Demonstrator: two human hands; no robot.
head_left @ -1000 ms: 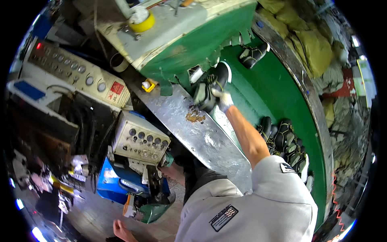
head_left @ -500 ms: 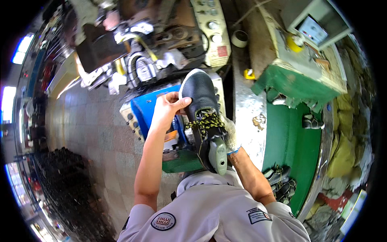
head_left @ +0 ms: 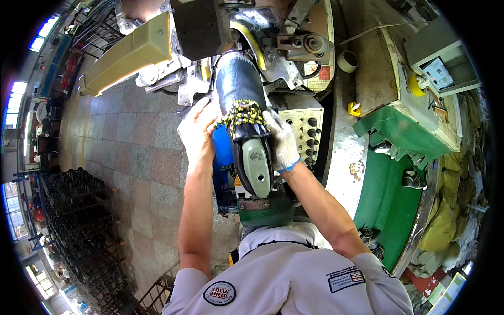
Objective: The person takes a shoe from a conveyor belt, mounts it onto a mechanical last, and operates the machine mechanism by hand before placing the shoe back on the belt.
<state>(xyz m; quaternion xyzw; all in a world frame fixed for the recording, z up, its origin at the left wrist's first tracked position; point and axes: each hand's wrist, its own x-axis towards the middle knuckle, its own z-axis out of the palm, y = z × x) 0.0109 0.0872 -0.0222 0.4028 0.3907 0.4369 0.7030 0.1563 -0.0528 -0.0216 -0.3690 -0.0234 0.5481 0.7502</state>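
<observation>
A black shoe (head_left: 240, 84) with yellow-and-black laces (head_left: 245, 116) is held in front of me, toe pointing away into a machine (head_left: 273, 34). Inside its heel opening sits a grey-green shoe last (head_left: 257, 163) with a small hole. My bare left hand (head_left: 198, 131) grips the shoe's left side, fingers stretched along it. On the opposite side, my right hand (head_left: 283, 139), in a whitish glove with a blue cuff, is closed around the shoe near the laces. The toe's tip lies close under the machine's metal parts; whether it touches them I cannot tell.
A control box with black knobs (head_left: 310, 134) is right of the shoe. Further right stand a metal-topped ledge (head_left: 346, 173), a green trough (head_left: 391, 194) with shoes and a bench (head_left: 420, 115). A beige machine arm (head_left: 128, 55) juts left; dark racks (head_left: 79, 226) stand lower left.
The shoe has moved forward, its toe now at the machine. My left hand has shifted from the toe back along the left side. The right hand has moved forward with the shoe.
</observation>
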